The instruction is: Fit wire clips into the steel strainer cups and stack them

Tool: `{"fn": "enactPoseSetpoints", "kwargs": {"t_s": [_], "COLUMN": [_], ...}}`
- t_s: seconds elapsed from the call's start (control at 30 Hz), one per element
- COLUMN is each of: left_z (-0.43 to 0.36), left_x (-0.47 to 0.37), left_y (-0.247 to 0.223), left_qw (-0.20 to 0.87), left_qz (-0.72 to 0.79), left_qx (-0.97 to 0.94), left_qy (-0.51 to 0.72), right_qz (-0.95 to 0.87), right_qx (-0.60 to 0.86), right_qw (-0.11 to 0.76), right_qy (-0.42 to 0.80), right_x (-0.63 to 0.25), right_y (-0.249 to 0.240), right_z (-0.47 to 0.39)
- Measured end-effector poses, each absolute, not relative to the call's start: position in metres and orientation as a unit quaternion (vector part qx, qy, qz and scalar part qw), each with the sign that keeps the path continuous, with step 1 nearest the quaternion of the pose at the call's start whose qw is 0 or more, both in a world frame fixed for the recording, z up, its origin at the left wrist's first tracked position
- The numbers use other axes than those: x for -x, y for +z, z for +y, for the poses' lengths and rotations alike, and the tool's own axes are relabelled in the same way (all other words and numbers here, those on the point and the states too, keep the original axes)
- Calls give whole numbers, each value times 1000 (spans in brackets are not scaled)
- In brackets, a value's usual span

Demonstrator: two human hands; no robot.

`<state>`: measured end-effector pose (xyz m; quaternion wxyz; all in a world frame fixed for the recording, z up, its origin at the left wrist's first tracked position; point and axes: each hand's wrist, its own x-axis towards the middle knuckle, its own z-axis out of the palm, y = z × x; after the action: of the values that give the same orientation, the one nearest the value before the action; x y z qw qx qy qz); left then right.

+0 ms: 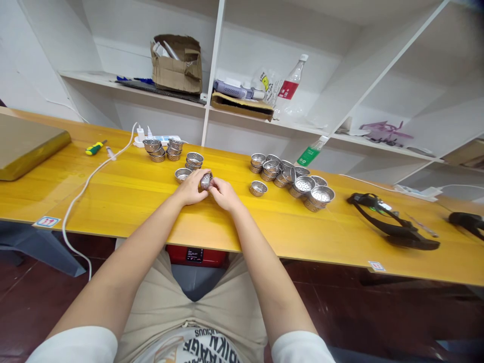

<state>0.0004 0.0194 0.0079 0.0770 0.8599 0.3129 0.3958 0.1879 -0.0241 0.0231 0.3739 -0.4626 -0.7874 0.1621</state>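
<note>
1. We work at a yellow wooden table [132, 201] with a glossy top; numbered labels sit along its near edge.
2. We keep one perforated metal cup [206, 181] between both hands, over the middle of the table. We cannot tell whether its base touches the surface.
3. Our left hand [191, 190] curls around the cup's left side; our right hand [225, 194] grips narrowly at its right side.
4. Just beyond the left hand, we find a similar cup [182, 175] and small stacks [153, 147] of the same kind.
5. To the right, we see a single cup [258, 188] standing apart, near a larger cluster [318, 197].
6. At the left end, we note a screwdriver [94, 147] and a white cable running over the near edge.
7. A green-labelled bottle [309, 155] stands behind the cluster; black headgear [397, 233] lies farther right.
8. Behind the table, we face white shelving [340, 65] bearing a torn cardboard box [176, 74] and a red-labelled bottle [289, 86].
9. Below, we observe a dark red floor [321, 302].
</note>
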Motion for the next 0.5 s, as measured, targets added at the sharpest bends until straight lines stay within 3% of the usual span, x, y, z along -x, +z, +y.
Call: {"fn": "enactPoseSetpoints", "kwargs": {"t_s": [0.5], "left_z": [22], "left_x": [-10], "left_y": [8], "left_qw": [20], "left_qz": [315], "left_qx": [-871], "left_qy": [376], "right_qz": [-643], "right_qx": [459], "right_qw": [498], "right_qy": [358], "right_x": [-179], "right_y": [16], "right_z": [-11]}}
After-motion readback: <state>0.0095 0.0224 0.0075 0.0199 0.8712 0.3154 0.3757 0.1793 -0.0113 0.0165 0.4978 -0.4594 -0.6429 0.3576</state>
